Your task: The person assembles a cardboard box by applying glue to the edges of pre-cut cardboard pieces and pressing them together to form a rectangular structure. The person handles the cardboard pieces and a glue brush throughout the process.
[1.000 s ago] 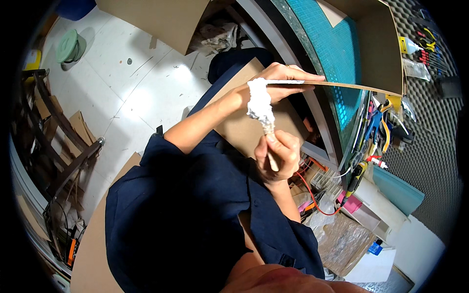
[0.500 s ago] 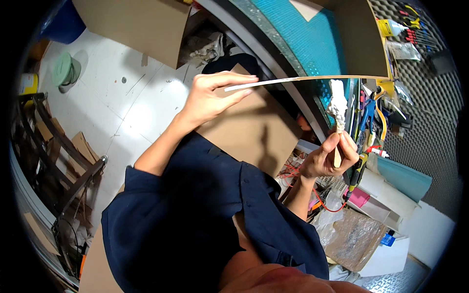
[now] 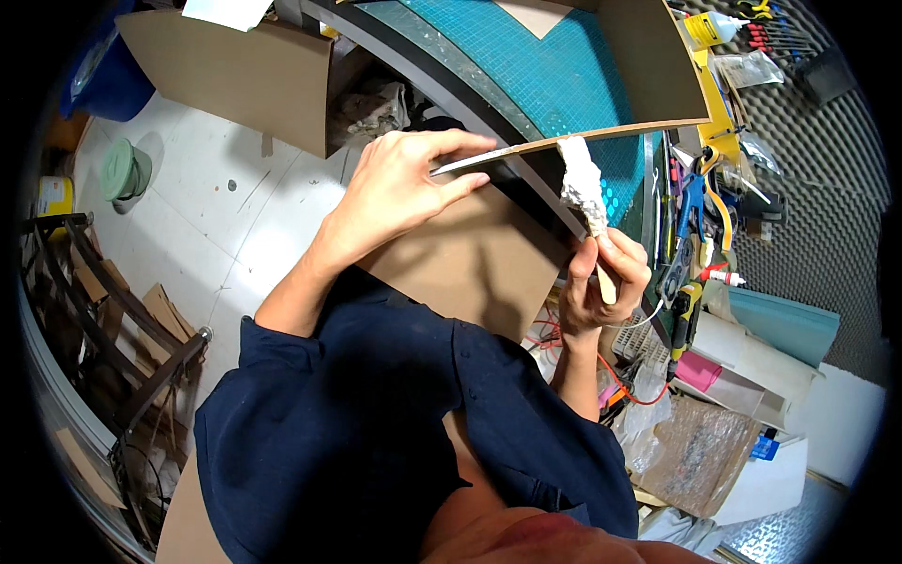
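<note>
A brown board (image 3: 470, 263) is held up over the lap, its thin upper edge running from the left hand out to the right above the desk (image 3: 564, 75). The left hand (image 3: 395, 193) grips it near the edge's left end, fingers spread flat along the top and thumb against the face, closed on the board. The right hand (image 3: 601, 277) is curled shut around a pale wooden stick (image 3: 606, 282) whose upper end carries a lumpy white wad (image 3: 583, 183). The wad's top touches the board's edge about two thirds of the way along.

Both forearms come out of dark blue sleeves (image 3: 376, 442). Behind the board lies a teal cutting mat (image 3: 554, 66) on the desk, with a larger sheet of cardboard (image 3: 648, 56) standing on it. To the right, past the right hand, tools with blue and yellow handles (image 3: 700, 202) lie in a row beside a small glue bottle (image 3: 728, 277), with grey ribbed foam (image 3: 808, 169) beyond. A red wire (image 3: 629, 385) loops below the right wrist near a pink box (image 3: 700, 371). On the white floor (image 3: 188, 216) to the left stand an open carton (image 3: 235, 75), a green lidded tub (image 3: 127, 169) and a dark metal rack (image 3: 103, 320).
</note>
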The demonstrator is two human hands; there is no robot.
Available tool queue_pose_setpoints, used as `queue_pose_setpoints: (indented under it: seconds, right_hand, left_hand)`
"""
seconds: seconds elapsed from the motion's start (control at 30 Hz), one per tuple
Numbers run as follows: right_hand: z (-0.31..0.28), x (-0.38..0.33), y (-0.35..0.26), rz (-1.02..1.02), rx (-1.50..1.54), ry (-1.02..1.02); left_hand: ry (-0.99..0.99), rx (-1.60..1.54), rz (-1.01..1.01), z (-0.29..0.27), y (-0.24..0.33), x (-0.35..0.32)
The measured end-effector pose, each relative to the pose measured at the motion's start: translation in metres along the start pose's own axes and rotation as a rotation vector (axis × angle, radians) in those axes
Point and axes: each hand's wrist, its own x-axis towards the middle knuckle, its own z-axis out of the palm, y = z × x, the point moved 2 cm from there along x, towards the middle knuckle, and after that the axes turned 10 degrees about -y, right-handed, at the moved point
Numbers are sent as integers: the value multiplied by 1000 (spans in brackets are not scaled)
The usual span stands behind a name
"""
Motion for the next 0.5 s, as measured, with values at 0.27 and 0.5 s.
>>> queue_pose_setpoints:
  seconds: [0.27, 0.5]
  right_hand:
    - [24, -3, -18, -134, 11, -201]
    - [4, 4, 3, 39, -76, -45]
  left_hand:
    - [98, -14, 4, 8, -11, 0]
    - [98, 2, -54, 5, -7, 1]
